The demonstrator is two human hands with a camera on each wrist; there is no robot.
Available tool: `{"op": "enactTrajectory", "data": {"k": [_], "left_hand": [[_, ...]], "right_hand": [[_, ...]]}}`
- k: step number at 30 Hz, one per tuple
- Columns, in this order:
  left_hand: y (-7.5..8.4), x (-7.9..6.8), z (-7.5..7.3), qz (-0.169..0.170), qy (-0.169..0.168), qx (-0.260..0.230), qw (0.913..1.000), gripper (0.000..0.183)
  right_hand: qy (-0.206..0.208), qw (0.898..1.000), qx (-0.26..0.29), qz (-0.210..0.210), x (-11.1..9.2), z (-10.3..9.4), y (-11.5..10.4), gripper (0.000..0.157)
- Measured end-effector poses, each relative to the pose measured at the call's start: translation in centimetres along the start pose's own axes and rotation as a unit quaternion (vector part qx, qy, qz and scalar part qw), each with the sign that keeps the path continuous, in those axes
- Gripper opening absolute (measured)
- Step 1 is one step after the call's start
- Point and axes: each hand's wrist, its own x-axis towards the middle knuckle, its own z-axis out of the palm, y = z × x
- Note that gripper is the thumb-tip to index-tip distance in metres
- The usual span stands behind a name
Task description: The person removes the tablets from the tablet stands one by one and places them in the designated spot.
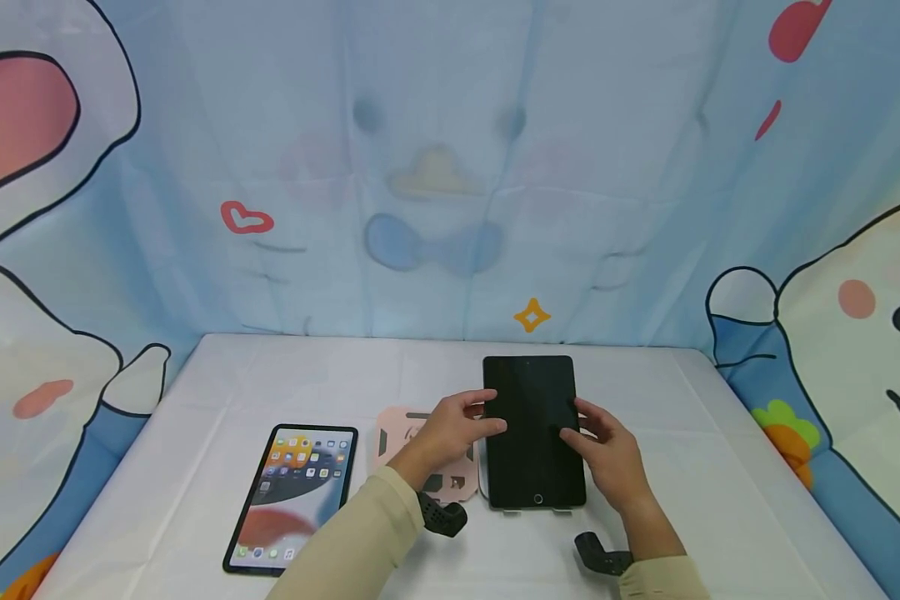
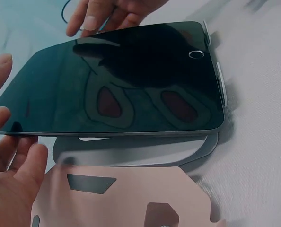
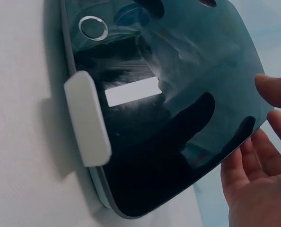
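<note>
A black tablet [image 1: 532, 442] with a dark screen and a round home button leans on a light grey stand [image 2: 140, 153], its lower edge at the stand's small front lips [image 3: 87, 118]. My left hand [image 1: 450, 433] holds the tablet's left edge, thumb at the front and some fingers behind the edge. On the opposite side my right hand [image 1: 607, 458] grips the right edge, its thumb over the front and fingers reaching behind. Most of the stand is hidden behind the tablet.
A pink flat panel with dark cut-outs [image 1: 390, 433] lies left of the stand, partly under my left forearm. Farther left, a second tablet [image 1: 292, 500] with a lit home screen lies on the white table [image 1: 195, 433]. A printed blue curtain [image 1: 607, 167] hangs behind.
</note>
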Motion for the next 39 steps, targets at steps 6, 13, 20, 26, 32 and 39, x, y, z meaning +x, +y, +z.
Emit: {"op": "enactTrajectory", "data": {"k": [6,13,20,26,32,39], "left_hand": [[0.0,0.1,0.1,0.001,-0.009,-0.001,1.0000,0.055],[0.1,0.2,0.4,-0.003,-0.010,0.007,0.9999,0.054],[0.1,0.3,0.7,0.001,-0.010,0.031,0.9995,0.051],[0.0,0.4,0.9,-0.002,-0.005,0.040,0.9992,0.049],[0.2,0.4,0.8,0.000,0.002,0.047,0.9989,0.049],[0.8,0.5,0.4,0.019,0.002,0.030,0.9994,0.050]], "right_hand": [[-0.020,0.999,0.022,-0.014,0.2,-0.4,0.3,0.064],[-0.009,0.999,0.039,-0.011,0.4,-0.2,0.4,0.064],[0.000,0.999,0.050,-0.008,0.6,0.2,0.1,0.060],[0.008,0.999,0.049,-0.003,0.7,0.5,0.1,0.056],[0.021,0.999,0.040,-0.015,0.6,0.4,0.1,0.055],[0.019,0.999,0.042,-0.022,0.3,-0.2,-0.7,0.055]]}}
